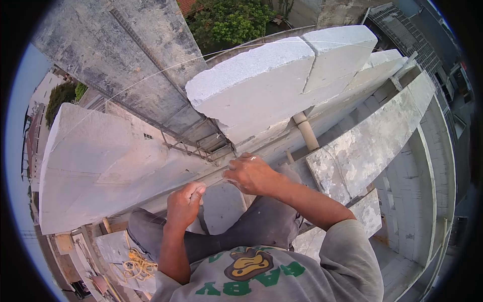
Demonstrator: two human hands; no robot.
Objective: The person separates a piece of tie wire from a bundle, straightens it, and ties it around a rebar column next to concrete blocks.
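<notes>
My left hand [185, 204] is closed in a fist with the thumb on top, above my bent leg. To its right and a little farther forward, my right hand [251, 173] is closed too, its fingers curled toward the left hand. A thin wire or string may run between them, but what they grip is too small to make out. Just beyond the hands, steel reinforcing bars [188, 148] stick out at the gap between a left block wall [100, 171] and a right block wall [261, 95]. A large stained panel [136, 60] rises behind the bars.
A plaster-spattered plank [375, 138] lies to the right, near a round pole [306, 132]. Yellow rope [137, 267] is bunched on a board at lower left. A thin line [166, 69] crosses above the walls. Far below the right side are lower walls [410, 196].
</notes>
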